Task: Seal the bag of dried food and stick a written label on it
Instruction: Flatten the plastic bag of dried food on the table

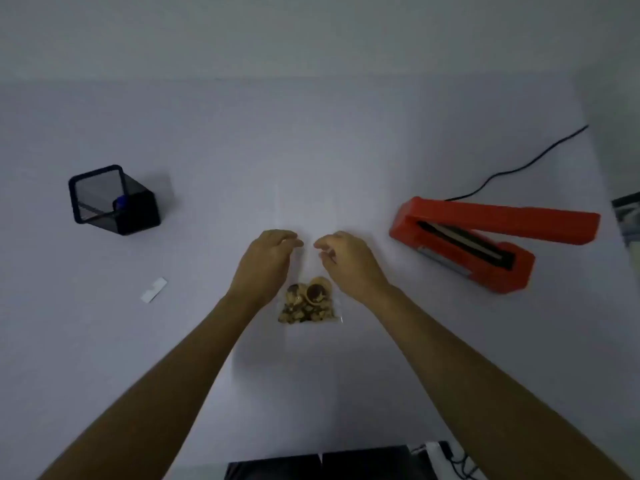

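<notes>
Head view: our left hand (268,252) and right hand (341,254), fingers curled, hover over the clear bag (308,303); grip unclear, heat sealer (485,237) open alongside.

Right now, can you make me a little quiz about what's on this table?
1. True or false: the red sealer has its arm raised open.
2. Which side of the bag of dried food is the black mesh pen holder on: A left, B right?
3. What small white thing lies on the table between the pen holder and the left hand?

Key
1. True.
2. A.
3. A label strip.

Hint: both the left hand and right hand have curled fingers over the bag's clear top.
</notes>
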Tool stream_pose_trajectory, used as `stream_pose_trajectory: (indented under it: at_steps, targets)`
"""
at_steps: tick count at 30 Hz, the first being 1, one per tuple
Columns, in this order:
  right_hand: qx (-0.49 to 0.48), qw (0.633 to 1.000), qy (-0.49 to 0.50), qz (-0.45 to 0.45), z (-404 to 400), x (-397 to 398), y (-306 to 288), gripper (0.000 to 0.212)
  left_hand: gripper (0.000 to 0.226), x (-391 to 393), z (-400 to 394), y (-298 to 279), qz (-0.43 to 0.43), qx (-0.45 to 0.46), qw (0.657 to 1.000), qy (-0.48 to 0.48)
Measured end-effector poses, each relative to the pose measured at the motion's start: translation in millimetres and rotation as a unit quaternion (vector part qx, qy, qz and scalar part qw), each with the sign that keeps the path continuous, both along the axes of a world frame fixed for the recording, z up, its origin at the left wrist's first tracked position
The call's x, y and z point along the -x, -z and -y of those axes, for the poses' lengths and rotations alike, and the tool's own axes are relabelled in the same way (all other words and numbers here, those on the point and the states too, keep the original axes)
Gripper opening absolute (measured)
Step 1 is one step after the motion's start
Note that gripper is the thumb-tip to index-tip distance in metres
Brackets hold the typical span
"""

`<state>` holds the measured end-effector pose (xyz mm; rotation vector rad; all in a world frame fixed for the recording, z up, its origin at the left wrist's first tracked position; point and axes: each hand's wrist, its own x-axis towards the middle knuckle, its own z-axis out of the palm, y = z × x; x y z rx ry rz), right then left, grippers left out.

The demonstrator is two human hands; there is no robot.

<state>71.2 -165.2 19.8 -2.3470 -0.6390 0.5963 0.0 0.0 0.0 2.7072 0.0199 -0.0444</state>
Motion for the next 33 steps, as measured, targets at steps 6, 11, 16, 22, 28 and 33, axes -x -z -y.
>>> stream_pose_trajectory:
  at_steps: [6,11,16,22,28,33]
  targets:
    - [0.029,0.998,-0.05,0.01,10,2,25,0.022,0.028,8,-12,16,-0.028,0.006,1.0,-0.007]
    - [0.021,0.999,-0.041,-0.003,18,-6,27,0.019,0.05,4,-24,21,-0.059,0.005,0.998,-0.011]
    - [0.049,0.999,0.0,-0.006,-3,-14,26,0.004,0.069,6,-34,29,-0.074,-0.029,0.997,0.022]
    - [0.059,0.995,0.011,0.081,-6,-1,33,0.028,0.07,11,-28,30,-0.076,-0.026,0.997,0.007]
    - [0.044,0.998,-0.046,-0.027,7,-10,31,0.04,0.049,9,-17,25,-0.067,-0.052,0.996,-0.023]
    - [0.055,0.993,-0.064,-0.086,14,-18,27,0.044,0.044,6,-7,28,-0.058,-0.071,0.995,-0.044]
